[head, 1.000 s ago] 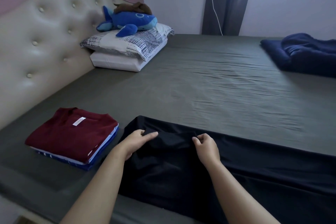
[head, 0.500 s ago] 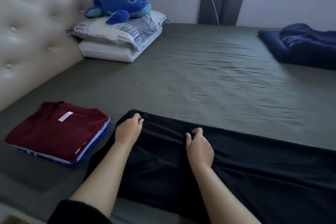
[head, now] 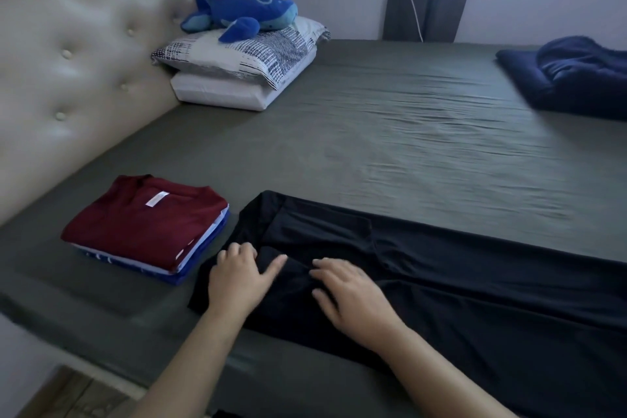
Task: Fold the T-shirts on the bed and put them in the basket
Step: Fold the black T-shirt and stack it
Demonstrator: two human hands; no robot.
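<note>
So, a black T-shirt [head: 424,285] is laid out lengthwise across the near part of the bed [head: 390,132], which is covered in a grey-green sheet, and its right-hand end runs out of view. Both hands are placed on the shirt's left end, close to the near edge of the mattress. The left hand [head: 237,276] is rested on the cloth with its fingers curled under at the knuckles and the thumb stuck out toward the right; whether any fabric is actually pinched under those fingers can't be told from this angle. The right hand [head: 349,295] is laid palm-down just beside it, fingers fairly straight and spread a bit, pressed flat on the shirt, though it's a little blurred. A small bunched-up fold of black cloth is seen between the two hands. Just to the left of the black shirt, not touching it, a stack of folded T-shirts [head: 146,231] is parked on the sheet, with a dark red one on top showing a white neck label, and white and blue layers underneath. Further back by the padded headboard [head: 78,54], two pillows [head: 237,71] are stacked, and a blue whale plush [head: 244,12] is set on top of them. A dark navy blanket [head: 573,75] is lumped at the far right of the bed. No basket is visible anywhere.
</note>
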